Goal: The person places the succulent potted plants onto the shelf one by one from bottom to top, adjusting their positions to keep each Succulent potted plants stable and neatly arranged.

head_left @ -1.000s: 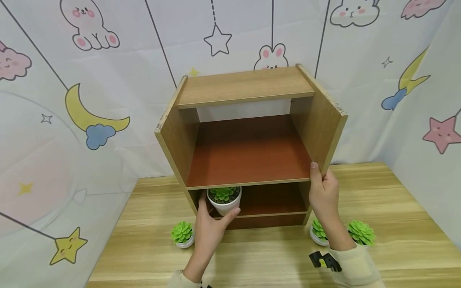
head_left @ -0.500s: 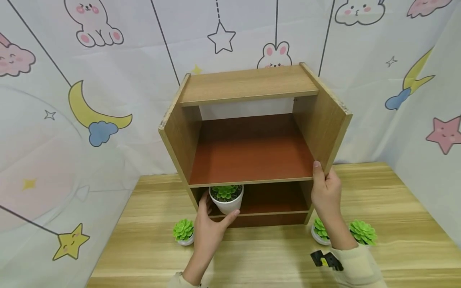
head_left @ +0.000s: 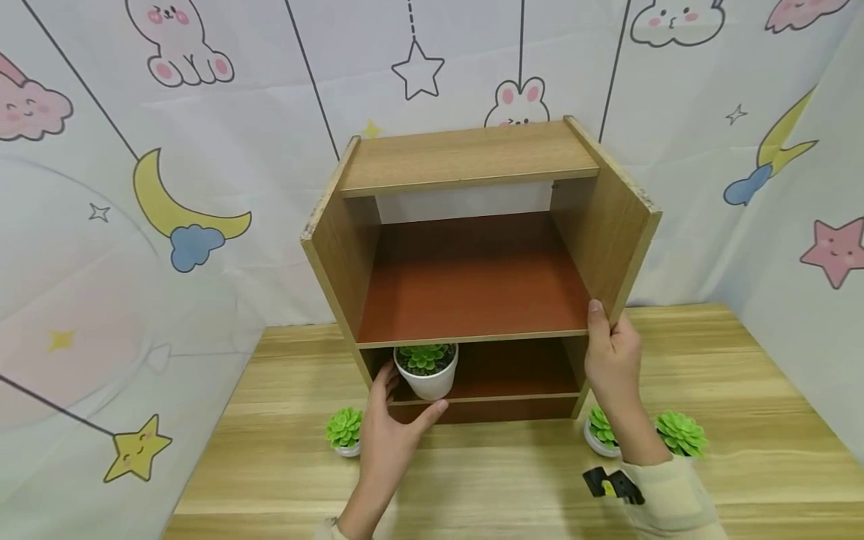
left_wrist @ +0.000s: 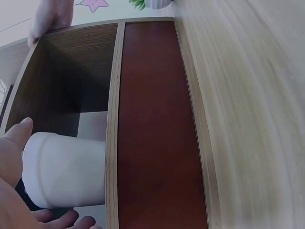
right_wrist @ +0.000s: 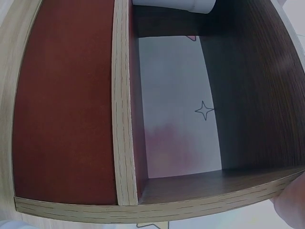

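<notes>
Potted succulent (head_left: 428, 373): probably light and stiff, the smooth wall likely a touch slippery; best held round the pot just under its rim, clear of the leaves. White tapered pot, dark soil-like fill, green rosette (top partly hidden by the board above). Sits at the left end of the wooden shelf unit (head_left: 472, 315), lower compartment, by the front edge. Left grip (head_left: 388, 441) spread about the pot, thumb and fingers apart; right grip (head_left: 613, 361) clamped on the unit's right side panel.

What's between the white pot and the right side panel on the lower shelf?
Nothing: the lower shelf is bare from the white pot to the right side panel, in the head and right wrist views.
</notes>
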Demonstrator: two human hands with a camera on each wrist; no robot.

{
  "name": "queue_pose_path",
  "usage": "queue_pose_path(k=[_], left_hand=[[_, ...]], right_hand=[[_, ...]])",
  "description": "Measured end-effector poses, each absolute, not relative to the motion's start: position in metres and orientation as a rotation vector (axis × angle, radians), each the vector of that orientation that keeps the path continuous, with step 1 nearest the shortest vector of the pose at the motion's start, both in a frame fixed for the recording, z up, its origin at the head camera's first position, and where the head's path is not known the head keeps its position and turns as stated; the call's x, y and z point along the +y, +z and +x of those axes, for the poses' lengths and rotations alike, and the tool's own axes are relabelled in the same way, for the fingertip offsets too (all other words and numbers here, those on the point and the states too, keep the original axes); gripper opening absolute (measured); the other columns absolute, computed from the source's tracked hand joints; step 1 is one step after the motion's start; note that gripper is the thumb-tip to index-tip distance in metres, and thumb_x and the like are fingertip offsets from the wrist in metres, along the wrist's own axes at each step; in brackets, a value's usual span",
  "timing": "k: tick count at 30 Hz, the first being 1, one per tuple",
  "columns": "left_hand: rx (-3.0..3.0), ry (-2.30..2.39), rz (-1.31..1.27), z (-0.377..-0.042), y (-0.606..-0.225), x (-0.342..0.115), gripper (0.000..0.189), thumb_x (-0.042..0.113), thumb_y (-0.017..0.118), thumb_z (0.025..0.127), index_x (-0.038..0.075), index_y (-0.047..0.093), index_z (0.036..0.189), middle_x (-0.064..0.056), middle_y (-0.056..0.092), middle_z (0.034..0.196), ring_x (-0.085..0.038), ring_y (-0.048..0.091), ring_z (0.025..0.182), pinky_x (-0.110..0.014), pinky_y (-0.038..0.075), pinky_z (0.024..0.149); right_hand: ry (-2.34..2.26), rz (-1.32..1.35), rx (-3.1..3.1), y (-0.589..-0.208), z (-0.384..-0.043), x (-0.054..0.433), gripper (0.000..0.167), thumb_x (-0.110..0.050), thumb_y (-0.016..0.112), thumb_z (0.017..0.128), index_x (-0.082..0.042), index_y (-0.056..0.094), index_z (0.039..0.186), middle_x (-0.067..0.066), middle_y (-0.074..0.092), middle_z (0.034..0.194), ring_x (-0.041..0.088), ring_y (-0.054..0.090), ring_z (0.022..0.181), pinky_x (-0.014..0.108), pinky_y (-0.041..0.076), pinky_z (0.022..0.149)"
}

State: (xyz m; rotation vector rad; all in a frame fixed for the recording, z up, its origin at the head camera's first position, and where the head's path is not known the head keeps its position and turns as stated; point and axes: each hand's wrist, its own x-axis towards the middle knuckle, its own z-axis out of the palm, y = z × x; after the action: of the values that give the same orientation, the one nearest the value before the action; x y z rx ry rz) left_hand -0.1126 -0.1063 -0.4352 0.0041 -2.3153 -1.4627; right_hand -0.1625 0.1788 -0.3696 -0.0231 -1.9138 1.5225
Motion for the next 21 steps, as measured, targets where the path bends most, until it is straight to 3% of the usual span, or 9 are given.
queue_pose_path(k=[9,21], left_hand=[[-2.317,-1.494,0.039,-0.106,-0.432,-0.110,0.093,0.041,0.090,0.069,0.012,0.045,0.145,-0.004,0.054,0.134,-0.019,0.048,0.124,-0.042,0.039,0.100],[-2.324,-1.475,0.057,-0.100,-0.430,-0.114,0.086,0.039,0.091,0.068,0.010,0.053,0.139,-0.002,0.062,0.125,-0.018,0.053,0.118,-0.040,0.040,0.099]], right_hand=[[1.542,-0.009,-1.907,-0.372,-0.164,0.180,0.036,-0.022,0.049,0.104,0.008,0.066,0.115,0.016,0.067,0.105,0.009,0.055,0.094,0.021,0.041,0.079],[1.523,0.000,-1.891,-0.371,-0.164,0.179,0.035,-0.021,0.050,0.104,0.009,0.066,0.109,0.015,0.065,0.095,0.009,0.053,0.085,0.022,0.041,0.074]])
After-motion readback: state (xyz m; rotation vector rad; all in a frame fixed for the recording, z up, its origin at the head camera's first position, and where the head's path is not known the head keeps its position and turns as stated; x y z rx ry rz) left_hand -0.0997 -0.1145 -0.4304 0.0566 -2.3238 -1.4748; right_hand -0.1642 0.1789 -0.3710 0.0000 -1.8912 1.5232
